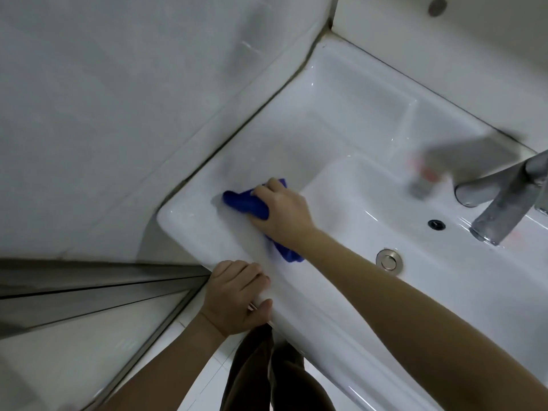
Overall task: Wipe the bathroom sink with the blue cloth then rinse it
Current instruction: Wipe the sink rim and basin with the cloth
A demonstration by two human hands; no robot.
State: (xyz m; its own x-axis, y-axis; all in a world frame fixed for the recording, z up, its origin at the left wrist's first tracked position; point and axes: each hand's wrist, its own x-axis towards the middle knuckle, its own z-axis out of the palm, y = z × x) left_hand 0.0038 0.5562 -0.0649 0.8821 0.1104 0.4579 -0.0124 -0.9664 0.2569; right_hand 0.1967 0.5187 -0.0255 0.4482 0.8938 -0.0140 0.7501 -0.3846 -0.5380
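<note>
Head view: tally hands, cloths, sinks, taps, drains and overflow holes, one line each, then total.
Hands: 2 (left hand, right hand)
Cloth: 1
Sink: 1
Tap: 1
Drain: 1
Overflow hole: 1
Total: 7

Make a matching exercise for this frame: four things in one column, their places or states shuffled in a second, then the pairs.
1. blue cloth
2. left hand
3. drain stopper
4. faucet

A. at the bottom of the sink
B. grips the sink's front edge
C. on the ledge under the right hand
D. juts over the sink from the right

Pairs: 1-C, 2-B, 3-A, 4-D
</note>
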